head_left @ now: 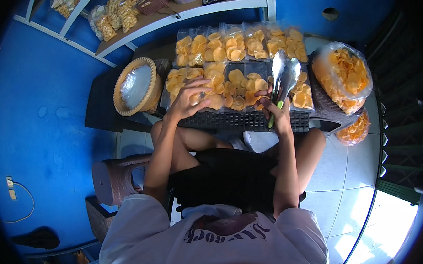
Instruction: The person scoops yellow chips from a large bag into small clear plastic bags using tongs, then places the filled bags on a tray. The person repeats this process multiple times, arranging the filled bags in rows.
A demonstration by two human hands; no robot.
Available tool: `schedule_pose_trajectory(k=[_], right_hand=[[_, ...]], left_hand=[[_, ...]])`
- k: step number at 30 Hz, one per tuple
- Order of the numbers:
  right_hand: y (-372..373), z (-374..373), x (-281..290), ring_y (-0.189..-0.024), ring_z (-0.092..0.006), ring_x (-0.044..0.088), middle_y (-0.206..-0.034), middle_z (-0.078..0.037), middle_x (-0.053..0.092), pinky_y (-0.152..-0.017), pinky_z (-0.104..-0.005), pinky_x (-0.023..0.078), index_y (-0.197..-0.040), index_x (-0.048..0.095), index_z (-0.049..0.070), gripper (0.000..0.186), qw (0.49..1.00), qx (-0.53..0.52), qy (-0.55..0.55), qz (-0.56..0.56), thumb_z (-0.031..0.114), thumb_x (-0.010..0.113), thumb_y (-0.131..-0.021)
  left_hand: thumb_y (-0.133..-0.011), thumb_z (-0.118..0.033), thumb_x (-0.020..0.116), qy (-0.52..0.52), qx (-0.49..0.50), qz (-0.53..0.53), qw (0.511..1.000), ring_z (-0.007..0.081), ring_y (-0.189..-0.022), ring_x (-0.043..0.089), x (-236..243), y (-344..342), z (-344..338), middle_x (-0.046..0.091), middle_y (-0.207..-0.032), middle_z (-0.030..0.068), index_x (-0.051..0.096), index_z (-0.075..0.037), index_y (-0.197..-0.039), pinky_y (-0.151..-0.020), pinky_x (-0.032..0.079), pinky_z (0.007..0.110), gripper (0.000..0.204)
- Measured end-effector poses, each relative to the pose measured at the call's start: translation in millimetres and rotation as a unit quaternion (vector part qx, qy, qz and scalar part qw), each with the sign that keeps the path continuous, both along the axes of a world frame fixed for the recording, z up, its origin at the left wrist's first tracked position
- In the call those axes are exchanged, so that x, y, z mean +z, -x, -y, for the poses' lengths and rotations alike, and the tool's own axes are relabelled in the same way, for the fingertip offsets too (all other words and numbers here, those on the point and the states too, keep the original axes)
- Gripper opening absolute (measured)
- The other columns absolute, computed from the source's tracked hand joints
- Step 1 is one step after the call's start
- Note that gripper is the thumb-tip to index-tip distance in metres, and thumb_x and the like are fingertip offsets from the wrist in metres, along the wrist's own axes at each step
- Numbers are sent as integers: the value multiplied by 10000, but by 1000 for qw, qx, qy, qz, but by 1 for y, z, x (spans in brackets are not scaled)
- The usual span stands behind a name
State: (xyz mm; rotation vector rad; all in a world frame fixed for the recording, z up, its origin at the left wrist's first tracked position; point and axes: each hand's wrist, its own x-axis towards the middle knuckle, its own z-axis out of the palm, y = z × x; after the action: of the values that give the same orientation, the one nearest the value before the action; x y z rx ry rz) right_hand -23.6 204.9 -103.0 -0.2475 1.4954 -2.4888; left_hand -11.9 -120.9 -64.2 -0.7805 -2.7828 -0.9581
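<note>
My right hand (pixel 280 114) is closed round the green handles of metal tongs (pixel 287 82); their silvery ends point away from me and stand apart. Over the near row's left part, my left hand (pixel 188 101) has its fingers spread and curved, with nothing seen in them. Whether it touches the plastic beneath I cannot tell. Clear bags of round orange-yellow chips (pixel 245 86) lie side by side in this near row. Behind it runs a second row of similar filled bags (pixel 235 46). The tongs and my hands hide parts of the near bags.
A large open bag of chips (pixel 344 74) stands at the right, with another chip bag (pixel 355 129) lower beside it. Left of the rows is a round woven basket (pixel 117 86) holding clear plastic. A shelf (pixel 179 18) with snack bags crosses the back. A brown stool (pixel 106 179) stands at my left.
</note>
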Motion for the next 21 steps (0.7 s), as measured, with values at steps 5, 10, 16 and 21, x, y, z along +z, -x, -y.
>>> schedule_pose_trajectory(k=[5,10,16,21], right_hand=[[0,4,-1,-771,-205,687,-1046,-160,685,-480,-223,414,-1155,448,76,381,1000,4,18,5,62,672,-846],[-1,3,-2,-770,-195,688,-1051,-154,690,-475,-227,417,-1161,446,73,401,1000,-1,0,5,73,686,-840],[0,2,-1,-781,-193,688,-1042,-145,690,-478,-227,418,-1173,445,70,424,1000,6,13,12,103,704,-839],[0,2,-1,-777,-189,684,-1041,-144,692,-481,-228,418,-1166,449,69,421,1000,6,10,9,114,711,-839]], left_hand=[[-958,-246,652,26,118,-54,991,332,-1382,453,-14,30,-27,578,-1389,183,613,-55,-1318,-1132,375,403,409],[-977,-253,630,79,151,75,982,383,-1268,551,-20,45,-27,567,-1392,201,483,-65,-1433,-1067,438,426,515],[-936,-197,662,80,132,19,988,379,-1214,579,-18,49,-17,584,-1348,207,534,-21,-1333,-1020,464,421,453],[-879,-222,737,94,117,6,989,373,-1316,498,-16,45,-15,545,-1406,190,533,-26,-1340,-1108,401,429,541]])
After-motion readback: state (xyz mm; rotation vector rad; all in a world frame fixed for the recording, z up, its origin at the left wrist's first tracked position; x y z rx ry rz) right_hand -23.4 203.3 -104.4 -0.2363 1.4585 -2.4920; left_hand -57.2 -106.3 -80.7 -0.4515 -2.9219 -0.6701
